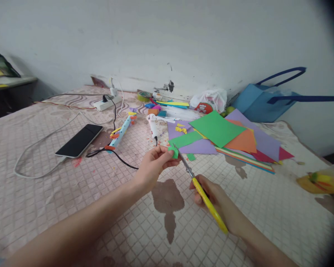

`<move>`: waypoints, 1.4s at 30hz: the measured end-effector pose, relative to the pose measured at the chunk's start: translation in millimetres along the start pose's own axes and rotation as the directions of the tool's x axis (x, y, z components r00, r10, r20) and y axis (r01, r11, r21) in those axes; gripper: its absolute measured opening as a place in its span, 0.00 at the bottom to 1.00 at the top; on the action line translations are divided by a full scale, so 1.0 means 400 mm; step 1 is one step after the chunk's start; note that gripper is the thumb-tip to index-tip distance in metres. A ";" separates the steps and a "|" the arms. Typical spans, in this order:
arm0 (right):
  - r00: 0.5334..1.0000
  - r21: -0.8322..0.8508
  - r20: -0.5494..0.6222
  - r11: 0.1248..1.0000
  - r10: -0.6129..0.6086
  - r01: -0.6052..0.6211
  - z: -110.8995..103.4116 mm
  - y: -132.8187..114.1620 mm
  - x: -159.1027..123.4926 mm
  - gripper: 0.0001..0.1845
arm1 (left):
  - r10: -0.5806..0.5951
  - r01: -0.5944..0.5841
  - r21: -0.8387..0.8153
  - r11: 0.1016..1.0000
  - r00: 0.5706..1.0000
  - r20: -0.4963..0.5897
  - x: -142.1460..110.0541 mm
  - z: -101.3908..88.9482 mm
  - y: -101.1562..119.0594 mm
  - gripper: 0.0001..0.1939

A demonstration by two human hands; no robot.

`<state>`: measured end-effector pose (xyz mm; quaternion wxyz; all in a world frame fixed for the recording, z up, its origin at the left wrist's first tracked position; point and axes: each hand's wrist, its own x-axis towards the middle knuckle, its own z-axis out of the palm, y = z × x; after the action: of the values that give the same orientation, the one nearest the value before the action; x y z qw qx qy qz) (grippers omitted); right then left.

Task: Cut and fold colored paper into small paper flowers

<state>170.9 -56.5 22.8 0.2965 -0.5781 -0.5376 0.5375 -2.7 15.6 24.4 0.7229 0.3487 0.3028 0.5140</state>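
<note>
Above the patterned cloth (44,196), around the middle of the scene, a pair of yellow-handled scissors (199,189) meets the right edge of a small green piece (172,151). The person's left hand (156,163) is pinched closed, thumb over fingers, with that piece between them; the right hand (215,194) has its fingers curled about the scissors' grip, though I cannot tell how far the blades are parted. What worries me is how near the steel lies to the left fingertips: so little green sticks out that a slip, or the piece twisting in the pinch, could nick skin or send a cut crooked. A trimming might also drop and get lost near the green scrap (191,157) lying to the right of the blades. As for direction, the scissors' long axis runs slantwise, tips toward the far left, yellow handle toward the near right, while the green piece looks too squarish to have a clear long axis
</note>
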 end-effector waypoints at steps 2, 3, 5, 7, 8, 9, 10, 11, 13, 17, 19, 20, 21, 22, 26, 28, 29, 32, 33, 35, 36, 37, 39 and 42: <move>1.000 0.013 0.000 1.000 0.018 -0.018 0.000 -0.001 0.000 0.08 | 0.002 -0.002 0.001 1.000 1.000 -0.002 0.000 0.001 0.002 0.09; 1.000 0.023 -0.001 0.999 0.030 -0.030 0.000 -0.002 -0.001 0.08 | 0.003 -0.003 0.001 1.000 1.000 -0.002 0.000 0.001 0.002 0.09; 0.999 0.020 -0.002 0.999 0.036 -0.035 -0.002 0.000 -0.001 0.07 | 0.004 -0.004 0.001 1.000 1.000 -0.001 -0.001 0.002 0.004 0.09; 1.000 -0.025 0.003 1.000 0.014 -0.014 -0.005 0.002 -0.002 0.06 | 0.001 -0.001 0.000 1.000 1.000 -0.004 -0.002 0.003 0.005 0.09; 1.000 -0.051 0.007 0.999 0.000 0.001 -0.006 0.004 -0.002 0.06 | -0.001 0.001 -0.001 1.000 1.000 -0.006 -0.002 0.003 0.006 0.09; 1.000 -0.070 0.012 0.998 -0.011 0.011 -0.007 0.006 -0.002 0.05 | -0.002 0.002 -0.002 1.000 1.000 -0.008 -0.002 0.003 0.006 0.09; 1.000 -0.079 0.014 0.997 -0.013 0.014 -0.008 0.007 -0.001 0.05 | -0.002 0.002 -0.004 1.000 1.000 -0.009 -0.002 0.003 0.006 0.09; 1.000 -0.081 0.015 0.997 -0.013 0.014 -0.008 0.008 -0.001 0.05 | -0.003 0.003 -0.005 1.000 1.000 -0.008 -0.002 0.003 0.006 0.09; 1.000 -0.073 0.023 0.997 -0.015 0.016 -0.007 0.010 0.000 0.05 | -0.005 0.005 -0.002 1.000 1.000 -0.006 -0.001 0.002 0.006 0.09; 0.999 -0.079 0.030 0.997 -0.023 0.025 -0.006 0.009 -0.002 0.05 | -0.007 0.007 -0.001 1.000 1.000 -0.008 0.000 0.001 0.005 0.09; 0.999 -0.097 0.034 0.995 -0.029 0.032 -0.007 0.009 -0.003 0.05 | -0.005 0.005 -0.003 1.000 1.000 -0.008 0.001 0.000 0.004 0.09; 0.999 -0.110 0.035 0.993 -0.032 0.036 -0.009 0.009 -0.004 0.05 | -0.005 0.005 -0.003 1.000 1.000 -0.008 0.001 0.000 0.004 0.09; 0.999 -0.124 0.033 0.992 -0.034 0.037 -0.010 0.010 -0.004 0.05 | -0.005 0.005 -0.002 1.000 1.000 -0.008 0.001 0.000 0.004 0.09; 0.999 -0.134 0.029 0.990 -0.031 0.035 -0.011 0.011 -0.004 0.04 | -0.005 0.005 -0.001 1.000 1.000 -0.008 0.001 0.000 0.005 0.09; 1.000 -0.134 0.011 0.991 -0.018 0.020 -0.011 0.014 -0.001 0.05 | 0.000 0.000 0.006 1.000 1.000 -0.012 0.001 -0.001 0.006 0.09; 1.000 -0.124 0.013 0.992 -0.018 0.019 -0.011 0.015 0.000 0.05 | 0.002 -0.002 0.006 1.000 1.000 -0.008 0.002 -0.002 0.007 0.09; 1.000 -0.121 0.018 0.992 -0.016 0.018 -0.011 0.016 0.000 0.05 | 0.003 -0.003 0.004 1.000 1.000 -0.005 0.002 -0.002 0.007 0.09; 1.000 -0.119 0.030 0.993 -0.008 0.012 -0.013 0.022 0.001 0.05 | 0.009 -0.009 0.000 1.000 1.000 0.005 0.004 -0.005 0.006 0.09; 0.999 -0.122 0.030 0.992 -0.012 0.016 -0.014 0.024 0.001 0.05 | 0.011 -0.011 0.001 1.000 1.000 0.008 0.005 -0.006 0.005 0.09; 0.999 -0.131 0.025 0.991 -0.024 0.027 -0.016 0.027 0.001 0.06 | 0.016 -0.016 0.004 1.000 1.000 0.012 0.007 -0.009 0.003 0.09; 0.999 -0.138 0.023 0.990 -0.026 0.029 -0.016 0.029 0.001 0.06 | 0.018 -0.018 0.005 1.000 1.000 0.012 0.008 -0.010 0.002 0.09; 0.999 -0.145 0.021 0.989 -0.027 0.029 -0.017 0.029 0.001 0.05 | 0.020 -0.020 0.006 1.000 1.000 0.012 0.008 -0.012 0.001 0.09; 0.999 -0.155 0.022 0.987 -0.028 0.031 -0.017 0.029 0.001 0.05 | 0.020 -0.020 0.009 1.000 1.000 0.014 0.010 -0.014 0.001 0.09; 0.999 -0.163 0.029 0.986 -0.042 0.046 -0.017 0.029 0.000 0.04 | 0.017 -0.018 0.013 1.000 1.000 0.018 0.010 -0.016 0.001 0.09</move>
<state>180.9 -57.8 14.0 0.2532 -0.5815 -0.5962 0.4923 -6.7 20.8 21.0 0.7187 0.3606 0.2966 0.5152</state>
